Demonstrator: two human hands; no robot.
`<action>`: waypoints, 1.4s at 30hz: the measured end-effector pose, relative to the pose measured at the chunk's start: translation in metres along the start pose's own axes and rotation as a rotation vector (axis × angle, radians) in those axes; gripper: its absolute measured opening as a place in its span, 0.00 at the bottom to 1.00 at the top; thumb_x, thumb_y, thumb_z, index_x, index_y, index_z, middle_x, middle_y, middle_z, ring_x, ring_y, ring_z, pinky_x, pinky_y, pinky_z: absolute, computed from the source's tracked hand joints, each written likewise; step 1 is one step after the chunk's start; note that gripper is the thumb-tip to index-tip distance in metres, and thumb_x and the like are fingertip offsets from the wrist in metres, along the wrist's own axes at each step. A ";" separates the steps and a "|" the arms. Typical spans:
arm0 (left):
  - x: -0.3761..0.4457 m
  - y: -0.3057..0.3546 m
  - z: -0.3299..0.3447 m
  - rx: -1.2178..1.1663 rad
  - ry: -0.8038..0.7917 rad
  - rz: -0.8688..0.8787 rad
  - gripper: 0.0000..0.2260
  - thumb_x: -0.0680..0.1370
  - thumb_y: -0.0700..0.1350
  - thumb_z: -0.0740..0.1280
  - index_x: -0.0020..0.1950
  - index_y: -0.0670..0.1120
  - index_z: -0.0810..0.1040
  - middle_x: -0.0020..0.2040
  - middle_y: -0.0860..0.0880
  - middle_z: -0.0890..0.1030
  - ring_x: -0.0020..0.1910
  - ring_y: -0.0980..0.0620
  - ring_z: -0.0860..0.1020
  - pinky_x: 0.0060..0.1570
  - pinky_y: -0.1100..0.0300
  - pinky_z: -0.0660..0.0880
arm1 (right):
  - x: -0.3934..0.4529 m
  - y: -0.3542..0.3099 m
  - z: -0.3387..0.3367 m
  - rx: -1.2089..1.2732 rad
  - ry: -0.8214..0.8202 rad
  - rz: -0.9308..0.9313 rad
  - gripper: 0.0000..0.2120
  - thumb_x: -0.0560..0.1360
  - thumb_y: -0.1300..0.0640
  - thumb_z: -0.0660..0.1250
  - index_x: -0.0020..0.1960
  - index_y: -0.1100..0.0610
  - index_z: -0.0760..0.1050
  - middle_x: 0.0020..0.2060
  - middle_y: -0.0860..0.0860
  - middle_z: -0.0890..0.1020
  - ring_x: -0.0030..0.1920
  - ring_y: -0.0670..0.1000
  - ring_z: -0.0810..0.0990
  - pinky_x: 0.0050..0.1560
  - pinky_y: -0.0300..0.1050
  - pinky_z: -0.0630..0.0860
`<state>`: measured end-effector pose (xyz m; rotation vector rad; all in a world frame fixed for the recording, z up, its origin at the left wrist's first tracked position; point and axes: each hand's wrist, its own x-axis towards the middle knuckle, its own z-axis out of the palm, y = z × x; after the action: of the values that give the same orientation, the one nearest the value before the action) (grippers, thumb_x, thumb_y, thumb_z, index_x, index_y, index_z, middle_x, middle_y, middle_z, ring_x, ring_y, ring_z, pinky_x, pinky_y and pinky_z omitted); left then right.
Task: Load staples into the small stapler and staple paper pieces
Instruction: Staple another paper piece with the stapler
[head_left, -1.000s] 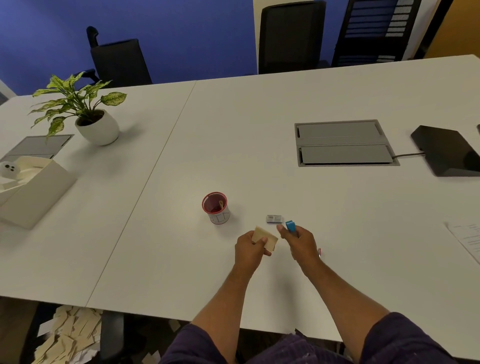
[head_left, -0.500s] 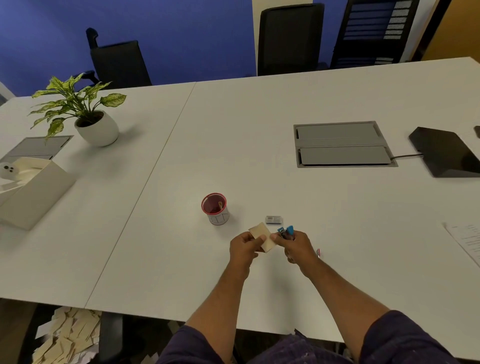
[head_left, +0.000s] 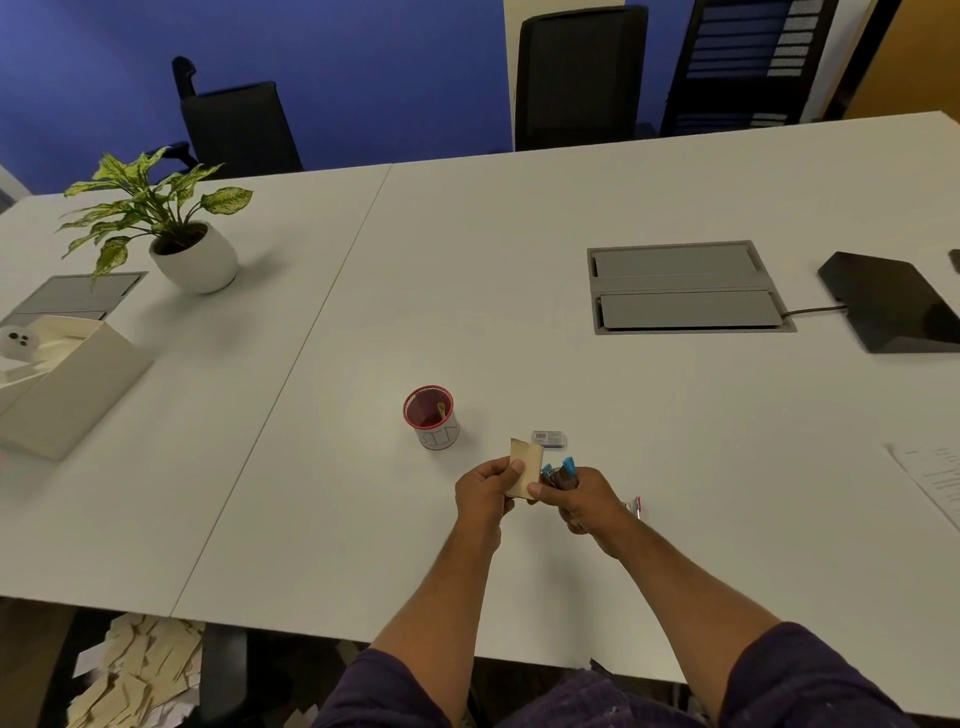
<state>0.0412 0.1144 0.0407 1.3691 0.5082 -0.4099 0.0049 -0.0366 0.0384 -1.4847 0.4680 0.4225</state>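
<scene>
My left hand (head_left: 485, 493) pinches a small tan stack of paper pieces (head_left: 525, 464) and holds it upright above the white table (head_left: 675, 467). My right hand (head_left: 582, 501) grips the small blue stapler (head_left: 562, 470), whose mouth sits at the right edge of the paper; my right thumb touches the paper's lower corner. A small staple box (head_left: 549, 438) lies flat on the table just behind both hands.
A red-rimmed paper cup (head_left: 432, 418) marked BIN stands left of the hands. A small red-and-metal item (head_left: 638, 505) lies right of my right wrist. A potted plant (head_left: 176, 234), open white box (head_left: 57, 374), grey cable hatch (head_left: 685, 286), black device (head_left: 893, 301) and printed sheet (head_left: 935, 478) lie farther off.
My hands have come together: the right hand brought the stapler leftwards onto the edge of the paper, and the left hand turned the paper more upright.
</scene>
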 end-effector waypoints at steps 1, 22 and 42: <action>0.000 0.000 0.001 -0.002 0.002 -0.003 0.03 0.74 0.40 0.74 0.46 0.46 0.82 0.44 0.46 0.84 0.43 0.46 0.80 0.44 0.54 0.75 | 0.000 0.000 0.000 -0.002 0.011 -0.010 0.16 0.71 0.51 0.78 0.49 0.60 0.77 0.26 0.48 0.69 0.25 0.45 0.64 0.25 0.37 0.65; -0.003 -0.002 0.008 -0.021 0.088 0.017 0.07 0.72 0.40 0.76 0.49 0.45 0.83 0.46 0.49 0.84 0.44 0.51 0.80 0.41 0.56 0.74 | 0.006 0.010 0.002 -0.193 0.179 -0.227 0.10 0.71 0.50 0.78 0.40 0.56 0.82 0.32 0.50 0.83 0.34 0.50 0.79 0.39 0.42 0.74; -0.002 -0.008 0.011 0.025 0.116 0.017 0.11 0.76 0.40 0.73 0.57 0.40 0.81 0.52 0.43 0.84 0.44 0.49 0.80 0.39 0.58 0.75 | 0.005 0.008 0.000 -0.170 0.122 -0.225 0.07 0.71 0.58 0.78 0.42 0.61 0.82 0.37 0.58 0.85 0.36 0.49 0.80 0.41 0.40 0.75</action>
<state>0.0365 0.1024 0.0363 1.4258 0.5881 -0.3252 0.0046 -0.0359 0.0292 -1.7143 0.3627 0.1980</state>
